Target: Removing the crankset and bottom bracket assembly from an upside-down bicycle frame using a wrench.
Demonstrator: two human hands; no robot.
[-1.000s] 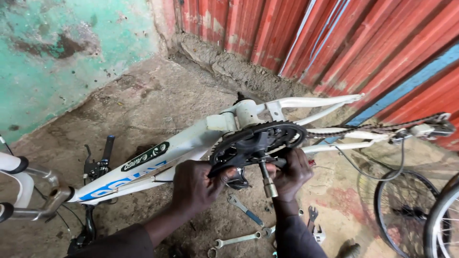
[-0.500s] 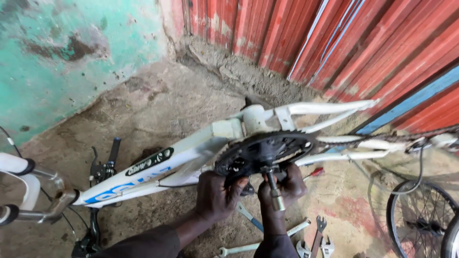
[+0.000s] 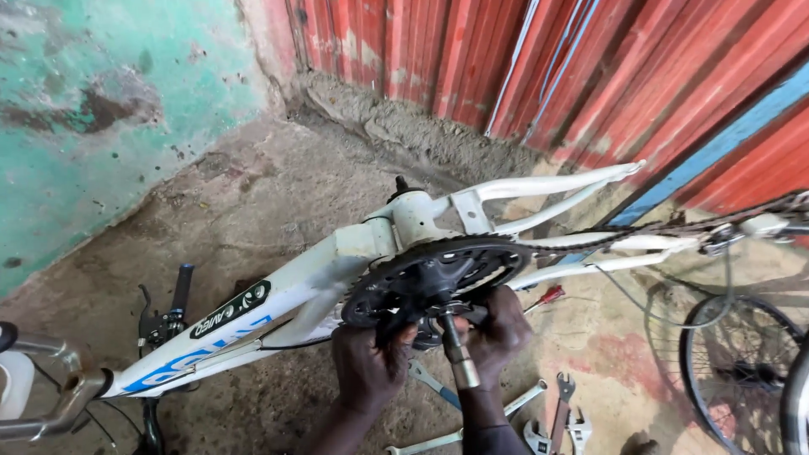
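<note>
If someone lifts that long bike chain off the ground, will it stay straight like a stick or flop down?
Probably flop: the chain already sags between the black chainring and the rear end of the white frame. It looks like dark metal links, so likely heavy for its thinness. It may feel greasy, though the picture cannot confirm that.

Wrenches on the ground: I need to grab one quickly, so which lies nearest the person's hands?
The blue-handled wrench, lying just below and between the left hand and right hand. The silver wrenches lie farther right and lower.

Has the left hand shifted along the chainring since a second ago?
Cannot tell: the camera moved. The left hand grips the chainring lower left edge in both frames.
</note>
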